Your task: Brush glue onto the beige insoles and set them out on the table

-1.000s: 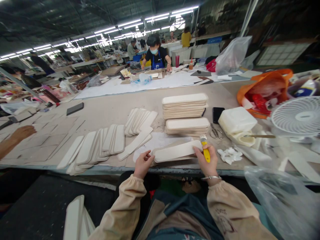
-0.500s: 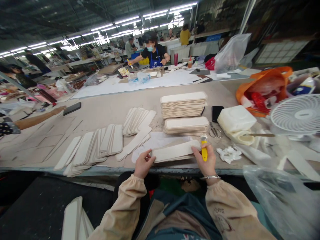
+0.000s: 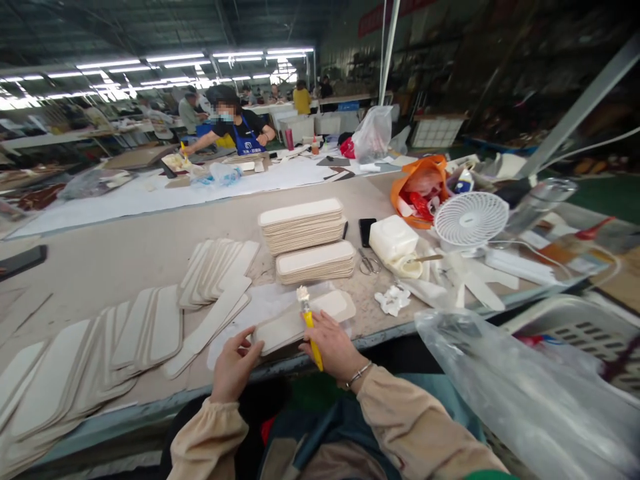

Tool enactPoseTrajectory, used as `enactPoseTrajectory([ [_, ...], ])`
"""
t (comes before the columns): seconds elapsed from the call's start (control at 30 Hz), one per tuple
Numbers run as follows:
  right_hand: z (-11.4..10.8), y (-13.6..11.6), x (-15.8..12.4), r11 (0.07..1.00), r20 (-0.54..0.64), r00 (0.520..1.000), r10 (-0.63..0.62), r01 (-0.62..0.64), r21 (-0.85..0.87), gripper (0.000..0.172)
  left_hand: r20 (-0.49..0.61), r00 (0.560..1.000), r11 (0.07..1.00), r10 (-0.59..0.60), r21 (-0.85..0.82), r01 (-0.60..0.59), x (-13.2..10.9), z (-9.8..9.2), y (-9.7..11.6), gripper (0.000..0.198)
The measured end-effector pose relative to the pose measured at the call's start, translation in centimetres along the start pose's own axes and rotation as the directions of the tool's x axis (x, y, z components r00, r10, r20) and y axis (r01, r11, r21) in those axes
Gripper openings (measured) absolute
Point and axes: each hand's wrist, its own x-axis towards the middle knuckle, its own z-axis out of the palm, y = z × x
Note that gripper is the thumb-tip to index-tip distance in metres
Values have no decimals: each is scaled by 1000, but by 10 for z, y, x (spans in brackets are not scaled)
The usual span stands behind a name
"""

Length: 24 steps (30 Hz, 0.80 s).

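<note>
A long pale panel with rounded corners (image 3: 283, 331) lies at the table's near edge, over another that shows at its right end. My left hand (image 3: 234, 363) pinches its left end between thumb and fingers. In my right hand (image 3: 334, 345) is a brush with a yellow handle (image 3: 313, 341), bristles up and coated in something whitish. That hand's fingers rest over the panel's right half. Beyond it stand two neat stacks of similar panels (image 3: 303, 230). More panels fan out in overlapping rows (image 3: 155, 327) to the left.
Scissors (image 3: 369, 265), a black phone (image 3: 367, 232) and a white plastic container (image 3: 395, 237) stand right of the stacks. Crumpled white tissue (image 3: 393, 300) lies nearer. Farther right are a white fan (image 3: 471, 220) and an orange bag (image 3: 420, 190). A co-worker (image 3: 240, 127) works across the table.
The view has swung to the right. My right hand has moved leftward over the panel with the brush, from its right end towards its middle. My left hand stays at the left end.
</note>
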Motion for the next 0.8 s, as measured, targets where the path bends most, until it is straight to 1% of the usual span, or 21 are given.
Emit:
enactPoseTrajectory([
  [0.07,5,-4,1,1000,47,999,2,-1,-25,12,11,1000,999,1,37,-1,1,-1,2,60],
  [0.13,2,-2,-1,997,47,998,39,-36,-62,14,23,1000,998,-2,65,0,1,-1,3,61],
  [0.2,-7,7,-5,990,6,995,101,-100,-99,13,31,1000,997,0,74,-2,2,-1,3,60],
  [0.27,-16,20,-11,974,-65,982,175,-183,-132,11,36,999,997,7,80,-10,3,0,1,60],
  [0.33,-24,34,-18,953,-153,957,245,-267,-144,11,35,999,996,15,93,-18,4,0,0,59],
  [0.43,-27,53,-25,918,-267,897,352,-387,-89,14,31,999,996,6,84,-8,4,1,1,58],
  [0.5,-26,59,-26,891,-302,854,424,-453,-28,17,23,1000,997,-4,80,2,5,1,5,55],
  [0.53,-25,61,-26,881,-308,839,448,-473,-7,17,19,1000,996,-3,87,2,5,0,7,53],
  [0.57,-24,62,-25,877,-312,833,458,-480,5,16,15,1000,995,2,97,-3,5,0,9,51],
  [0.63,-23,61,-23,885,-327,835,442,-466,6,13,0,1000,994,23,109,-22,5,0,14,48],
  [0.7,-23,60,-20,897,-349,841,413,-442,-6,10,-22,999,995,45,88,-43,3,1,17,44],
  [0.8,-25,59,-19,902,-356,845,399,-432,-16,7,-32,999,999,41,27,-40,0,4,16,41],
])
